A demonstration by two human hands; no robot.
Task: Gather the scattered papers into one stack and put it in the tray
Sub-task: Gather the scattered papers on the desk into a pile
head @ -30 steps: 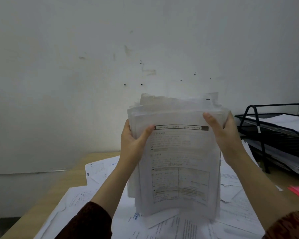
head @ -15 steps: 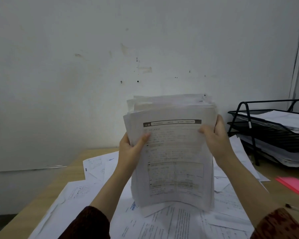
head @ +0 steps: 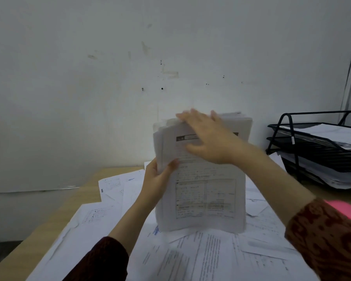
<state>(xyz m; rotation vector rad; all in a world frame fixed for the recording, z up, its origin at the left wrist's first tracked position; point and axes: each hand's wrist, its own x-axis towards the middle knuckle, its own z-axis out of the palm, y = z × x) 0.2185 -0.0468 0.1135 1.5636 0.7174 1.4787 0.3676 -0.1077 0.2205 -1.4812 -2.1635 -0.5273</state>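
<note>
Your right hand (head: pixel 209 138) has left the stack's (head: pixel 203 191) side, fingers now flat on top, tamping; your left hand (head: pixel 157 179) alone grips it.

No text legible. Front sheet of the upright paper stack (head: pixel 203 191): dark header bar at 12 o'clock, print lines, ruled two-column table toward 6 o'clock, all blurred. Loose sheets (head: pixel 190 258) on the desk carry print too small to read. Blue mark at 9 o'clock of the stack's foot, unreadable.
</note>
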